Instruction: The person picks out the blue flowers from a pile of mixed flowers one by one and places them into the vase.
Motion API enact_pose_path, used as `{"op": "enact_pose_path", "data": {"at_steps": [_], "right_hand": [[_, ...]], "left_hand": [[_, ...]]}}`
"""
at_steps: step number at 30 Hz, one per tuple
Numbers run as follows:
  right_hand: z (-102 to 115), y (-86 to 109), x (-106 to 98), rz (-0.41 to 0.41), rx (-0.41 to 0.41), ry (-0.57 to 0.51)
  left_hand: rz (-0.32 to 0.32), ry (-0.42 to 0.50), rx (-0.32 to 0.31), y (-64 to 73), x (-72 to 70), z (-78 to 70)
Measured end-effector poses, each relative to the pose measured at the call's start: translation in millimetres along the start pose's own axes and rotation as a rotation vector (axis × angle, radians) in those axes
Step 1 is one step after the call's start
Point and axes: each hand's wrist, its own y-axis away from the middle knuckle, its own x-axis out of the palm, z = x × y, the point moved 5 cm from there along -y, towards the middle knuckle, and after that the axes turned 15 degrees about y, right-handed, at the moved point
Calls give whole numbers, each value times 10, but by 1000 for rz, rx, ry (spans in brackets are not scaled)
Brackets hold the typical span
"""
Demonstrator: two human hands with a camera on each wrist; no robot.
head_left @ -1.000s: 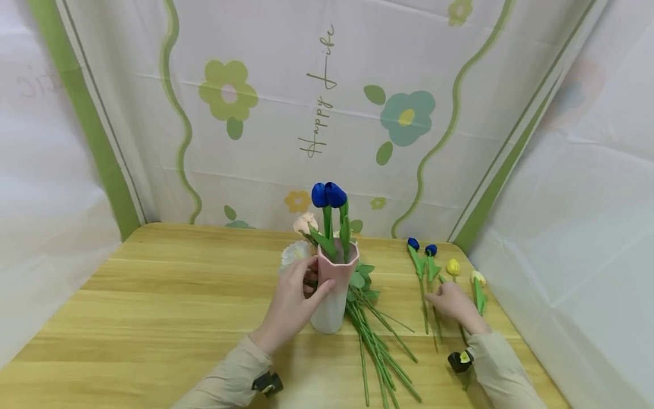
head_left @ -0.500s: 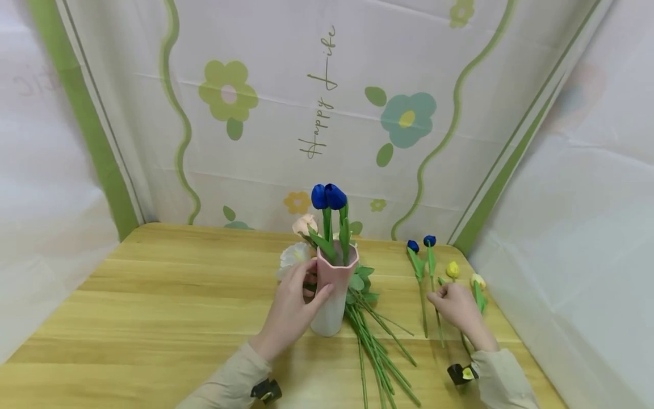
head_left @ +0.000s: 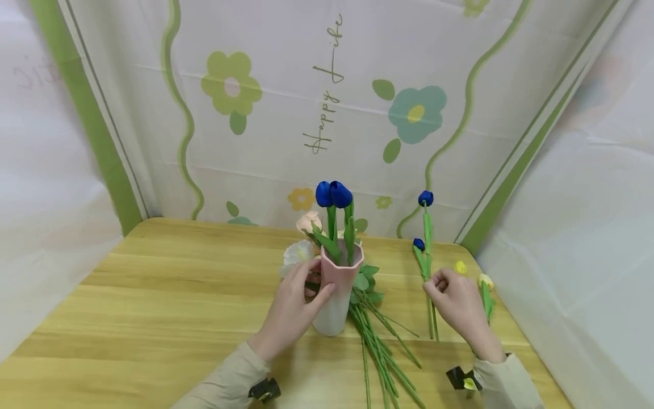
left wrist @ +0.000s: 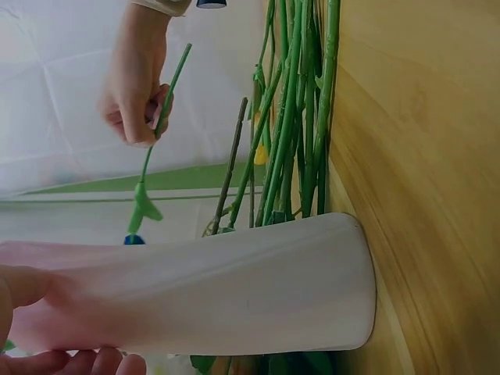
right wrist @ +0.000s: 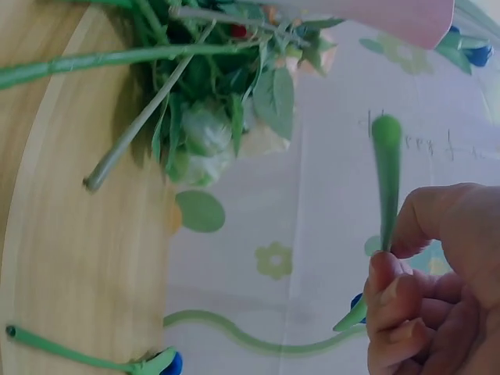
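A tall vase [head_left: 334, 295], pink at the rim and white below, stands upright on the table with two blue tulips [head_left: 333, 195] in it. My left hand [head_left: 292, 304] grips the vase's side, thumb in front and fingers behind. My right hand [head_left: 455, 301] pinches the stem of another blue tulip [head_left: 426, 198] between thumb and fingertips, its bloom upward. In the left wrist view that tulip's stem [left wrist: 178, 74] is raised off the table. One more blue tulip [head_left: 419, 244] lies on the table close behind the held stem.
Beside the vase lies a pile of green stems [head_left: 378, 346] with leaves. A white flower [head_left: 298, 254] and a pale pink rose [head_left: 309, 222] are behind it. At right lie a yellow tulip [head_left: 460, 267] and a cream tulip [head_left: 485, 281]. White curtains enclose the wooden table [head_left: 153, 307].
My right hand has lifted one blue tulip off the table, its bloom now higher against the curtain. My left hand stays on the vase. The head view has shifted slightly.
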Motion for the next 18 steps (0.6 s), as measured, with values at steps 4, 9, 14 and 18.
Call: {"op": "enact_pose_path", "data": {"at_steps": [4, 9, 14, 18], "right_hand": [[144, 32, -94, -96, -84, -9], [285, 57, -218, -186, -149, -46], [417, 83, -355, -259, -217, -116], [530, 120, -404, -268, -284, -169]], "left_hand": [[-3, 8, -6, -2, 3, -2], [-52, 24, -1, -3, -23, -48], [-156, 45, 108, -13, -86, -178], [-217, 40, 276, 2, -132, -325]]}}
